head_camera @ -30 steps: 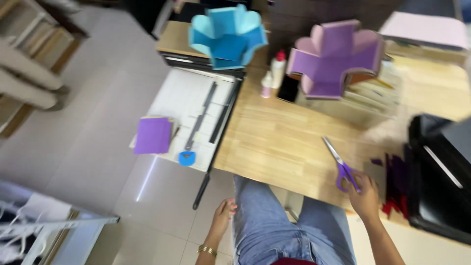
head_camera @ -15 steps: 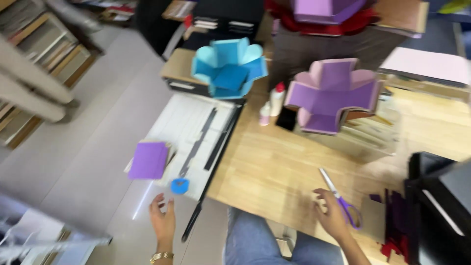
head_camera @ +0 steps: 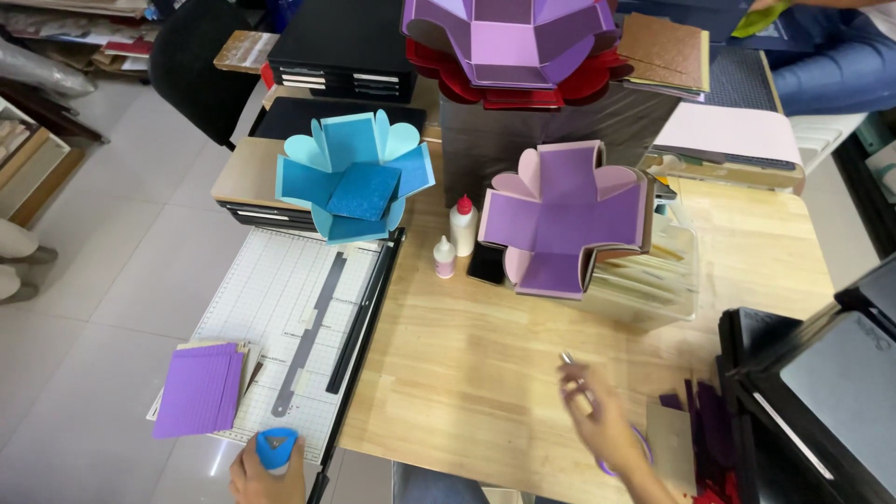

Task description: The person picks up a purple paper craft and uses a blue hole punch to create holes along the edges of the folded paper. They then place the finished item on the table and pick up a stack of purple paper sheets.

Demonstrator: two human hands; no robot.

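Blue punch (head_camera: pixel 276 446) at cutter's (head_camera: pixel 280 308) near edge

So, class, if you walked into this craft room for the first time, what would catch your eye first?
Probably the two unfolded paper boxes: the blue box on the dark trays at the back left, and the purple box on the clear container mid-table. Nearer the person, the left hand grips a small blue tool at the paper trimmer's near edge, beside a stack of purple paper, while the blurred right hand holds scissors over the wooden table.
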